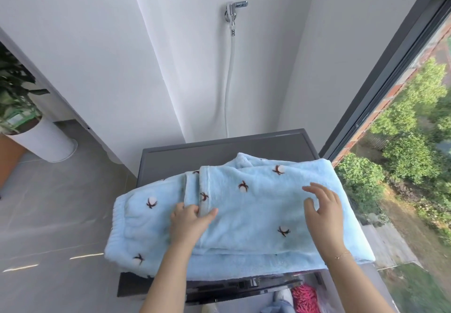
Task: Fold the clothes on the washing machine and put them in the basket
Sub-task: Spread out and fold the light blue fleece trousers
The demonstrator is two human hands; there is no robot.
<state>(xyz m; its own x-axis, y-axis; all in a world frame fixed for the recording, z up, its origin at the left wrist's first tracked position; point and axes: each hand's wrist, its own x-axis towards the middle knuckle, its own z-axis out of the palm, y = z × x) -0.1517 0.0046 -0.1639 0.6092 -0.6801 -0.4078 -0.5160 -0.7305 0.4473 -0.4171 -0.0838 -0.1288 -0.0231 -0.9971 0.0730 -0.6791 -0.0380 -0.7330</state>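
A light blue fleece garment [246,215] with small brown-and-white motifs lies partly folded across the top of the dark grey washing machine [219,151]. My left hand [189,225] pinches a folded hem edge of the garment near its middle. My right hand [323,212] hovers just over the right part of the garment with fingers spread and relaxed, holding nothing. At the bottom right, below the machine's front edge, a pink item [305,298] and blue fabric show; I cannot tell whether they sit in the basket.
A chrome tap [234,11] with a white hose [229,81] is on the wall behind the machine. A large window [402,117] runs along the right. A potted plant in a white planter [41,142] stands on the grey floor at left.
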